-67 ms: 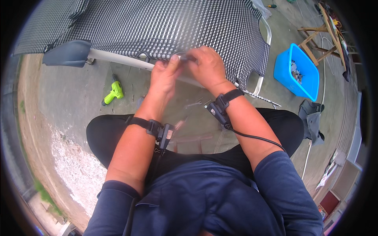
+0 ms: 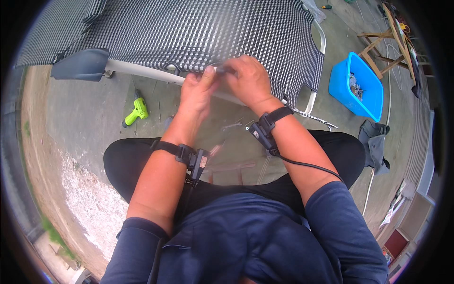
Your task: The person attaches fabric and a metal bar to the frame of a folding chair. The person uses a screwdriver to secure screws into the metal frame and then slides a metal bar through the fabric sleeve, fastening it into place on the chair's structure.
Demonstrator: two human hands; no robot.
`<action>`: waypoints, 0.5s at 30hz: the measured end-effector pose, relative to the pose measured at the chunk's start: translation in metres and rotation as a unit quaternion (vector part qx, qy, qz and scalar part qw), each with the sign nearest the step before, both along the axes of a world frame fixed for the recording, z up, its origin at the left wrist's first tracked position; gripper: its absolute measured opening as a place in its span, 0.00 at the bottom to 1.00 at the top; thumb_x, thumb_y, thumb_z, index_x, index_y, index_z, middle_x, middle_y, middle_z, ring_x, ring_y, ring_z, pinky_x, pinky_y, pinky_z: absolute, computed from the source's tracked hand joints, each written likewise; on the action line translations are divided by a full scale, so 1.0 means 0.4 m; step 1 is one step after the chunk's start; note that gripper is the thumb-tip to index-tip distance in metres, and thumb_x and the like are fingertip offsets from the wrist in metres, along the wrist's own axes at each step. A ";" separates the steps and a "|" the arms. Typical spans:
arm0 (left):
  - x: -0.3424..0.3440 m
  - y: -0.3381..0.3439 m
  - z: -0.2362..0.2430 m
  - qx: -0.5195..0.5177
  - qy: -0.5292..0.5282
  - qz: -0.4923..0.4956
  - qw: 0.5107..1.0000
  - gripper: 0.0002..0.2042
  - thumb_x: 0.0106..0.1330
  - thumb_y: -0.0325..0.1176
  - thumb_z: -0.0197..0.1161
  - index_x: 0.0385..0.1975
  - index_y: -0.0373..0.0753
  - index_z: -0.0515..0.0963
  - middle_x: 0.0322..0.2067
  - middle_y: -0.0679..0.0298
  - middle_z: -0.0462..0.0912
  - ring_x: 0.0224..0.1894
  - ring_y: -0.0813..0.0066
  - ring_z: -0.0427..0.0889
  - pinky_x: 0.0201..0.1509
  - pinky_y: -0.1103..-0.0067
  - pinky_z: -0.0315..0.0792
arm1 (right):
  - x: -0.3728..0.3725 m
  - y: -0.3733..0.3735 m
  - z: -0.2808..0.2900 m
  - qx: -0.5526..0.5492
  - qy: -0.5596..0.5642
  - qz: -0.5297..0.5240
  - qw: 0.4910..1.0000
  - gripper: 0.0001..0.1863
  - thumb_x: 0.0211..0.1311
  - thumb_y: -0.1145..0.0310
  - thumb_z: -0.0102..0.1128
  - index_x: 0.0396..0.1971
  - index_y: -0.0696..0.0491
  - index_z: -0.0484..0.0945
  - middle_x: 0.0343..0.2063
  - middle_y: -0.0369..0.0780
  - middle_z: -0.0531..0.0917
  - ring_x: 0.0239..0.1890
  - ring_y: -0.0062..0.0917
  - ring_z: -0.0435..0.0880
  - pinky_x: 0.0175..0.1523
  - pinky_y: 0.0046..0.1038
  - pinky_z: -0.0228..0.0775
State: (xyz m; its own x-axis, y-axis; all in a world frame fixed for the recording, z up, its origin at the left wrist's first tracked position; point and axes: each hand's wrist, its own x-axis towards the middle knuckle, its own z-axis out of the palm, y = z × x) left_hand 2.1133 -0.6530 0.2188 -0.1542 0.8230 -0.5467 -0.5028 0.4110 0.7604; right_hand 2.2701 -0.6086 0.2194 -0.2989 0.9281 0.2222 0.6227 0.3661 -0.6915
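Observation:
A black-and-white woven mesh sheet (image 2: 189,33) is stretched over a pale metal frame (image 2: 142,71), laced along its near edge. My left hand (image 2: 196,94) is at that edge, thumb up and fingers curled. Close on its right, my right hand (image 2: 250,80) bends over the edge with thumb and fingers pinched together. Something small and dark shows between the two hands, too blurred to name. A black-and-white cord (image 2: 314,117) trails from the frame's right end. What my fingers grip is mostly hidden.
A lime-green power drill (image 2: 137,111) lies on the concrete at left. Beneath my hands is a wrench (image 2: 231,125). To the right stand a blue bin (image 2: 359,90) of small parts, a dark cloth (image 2: 374,142) and a wooden stand (image 2: 395,47). A dark end cap (image 2: 80,65) covers the frame's left corner.

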 end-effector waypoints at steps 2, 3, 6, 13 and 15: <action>0.001 0.000 -0.008 -0.008 0.002 0.000 1.000 0.19 0.72 0.42 0.66 0.53 0.38 0.69 0.53 0.59 0.81 0.58 0.65 0.79 0.69 0.61 0.67 | 0.005 0.001 -0.004 -0.008 0.002 0.003 1.000 0.08 0.50 0.68 0.69 0.31 0.49 0.83 0.29 0.40 0.80 0.38 0.40 0.81 0.43 0.42 0.74; 0.005 0.000 -0.006 -0.012 0.004 -0.001 1.000 0.20 0.72 0.42 0.66 0.53 0.38 0.70 0.53 0.59 0.82 0.58 0.64 0.79 0.69 0.61 0.67 | 0.008 0.001 -0.007 -0.015 0.002 0.004 1.000 0.07 0.50 0.68 0.69 0.31 0.49 0.83 0.29 0.40 0.80 0.38 0.40 0.81 0.43 0.42 0.74; 0.012 -0.001 0.000 -0.016 0.007 -0.004 1.000 0.20 0.72 0.43 0.66 0.54 0.37 0.70 0.53 0.59 0.82 0.58 0.64 0.79 0.69 0.61 0.67 | 0.014 0.008 -0.018 -0.015 0.005 0.012 1.000 0.07 0.50 0.68 0.69 0.31 0.49 0.84 0.29 0.40 0.80 0.38 0.40 0.81 0.43 0.42 0.74; 0.020 -0.004 -0.009 -0.004 0.009 0.001 1.000 0.19 0.72 0.43 0.66 0.52 0.38 0.71 0.52 0.60 0.82 0.56 0.66 0.80 0.67 0.63 0.68 | 0.019 0.009 -0.025 -0.024 -0.004 0.018 1.000 0.08 0.50 0.66 0.70 0.32 0.49 0.84 0.30 0.40 0.80 0.38 0.40 0.81 0.43 0.42 0.74; 0.018 -0.004 -0.016 0.006 -0.002 0.009 1.000 0.18 0.72 0.42 0.66 0.52 0.38 0.71 0.50 0.62 0.82 0.53 0.70 0.80 0.63 0.66 0.70 | 0.021 0.007 -0.017 -0.038 0.000 0.026 0.999 0.10 0.50 0.64 0.71 0.32 0.50 0.84 0.31 0.40 0.81 0.39 0.39 0.81 0.44 0.41 0.74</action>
State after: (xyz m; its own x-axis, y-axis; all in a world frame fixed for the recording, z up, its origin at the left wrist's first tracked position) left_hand 2.1204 -0.6548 0.2123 -0.1665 0.8267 -0.5375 -0.5120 0.3934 0.7636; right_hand 2.2784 -0.6058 0.2126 -0.3474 0.9255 0.1508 0.6041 0.3438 -0.7189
